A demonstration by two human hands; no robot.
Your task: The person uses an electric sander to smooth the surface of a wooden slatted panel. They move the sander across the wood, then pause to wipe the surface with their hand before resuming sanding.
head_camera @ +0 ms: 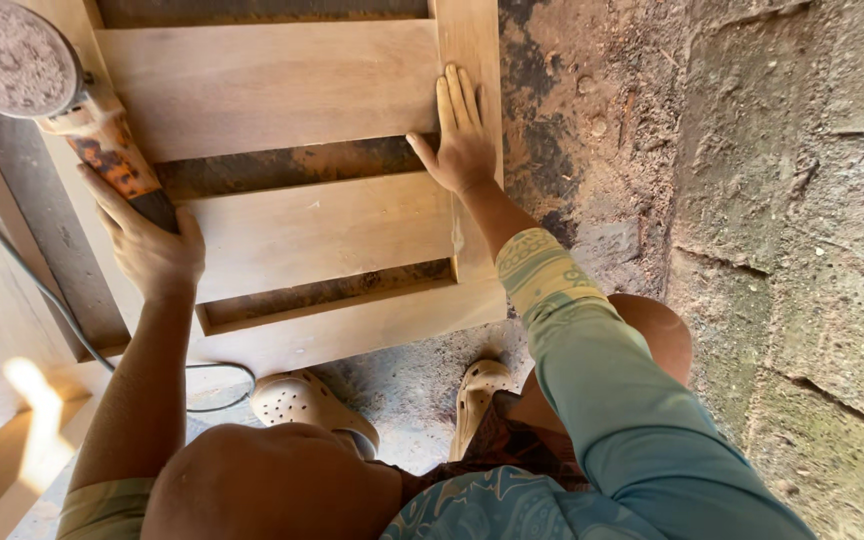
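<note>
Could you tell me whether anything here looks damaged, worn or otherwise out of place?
The sander in the left hand stands out: its orange body is scuffed with dark patches and its disc is caked in dust. It is lifted off the wooden panel frame, where the right hand lies flat. The wood looks sound.

single head cam, looking steeply down past own knees, close on wooden frame leaning over dirt floor; block wall along right edge.
</note>
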